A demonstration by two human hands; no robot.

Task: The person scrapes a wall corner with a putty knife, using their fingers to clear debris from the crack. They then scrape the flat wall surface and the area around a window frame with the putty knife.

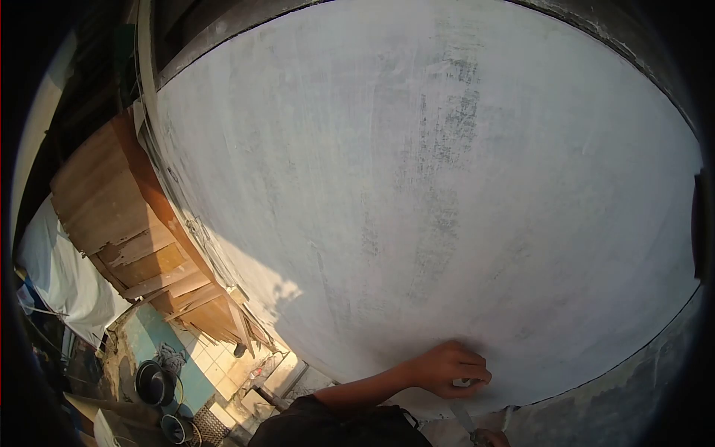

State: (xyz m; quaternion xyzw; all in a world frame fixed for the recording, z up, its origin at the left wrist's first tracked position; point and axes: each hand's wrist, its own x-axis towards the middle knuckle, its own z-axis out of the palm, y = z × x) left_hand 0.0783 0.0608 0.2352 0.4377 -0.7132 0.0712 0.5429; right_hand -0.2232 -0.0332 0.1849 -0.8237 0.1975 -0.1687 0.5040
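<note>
My left hand is low in front of a whitish, patchily coated wall, its forearm reaching in from the left. The fingers are curled together, and a small pale spot shows between them; I cannot make out whether it is a held thing or the wall behind. Just below, at the bottom edge, my right hand is closed around a putty knife, mostly cut off by the frame. The knife's flat blade points up toward my left hand. Dark grey streaks run down the middle of the wall's coating.
To the left stands a broken plywood panel with splintered lower boards, near a white sheet. A black bucket and a smaller pail sit on the floor by pale tiles. A bare grey surface borders the wall lower right.
</note>
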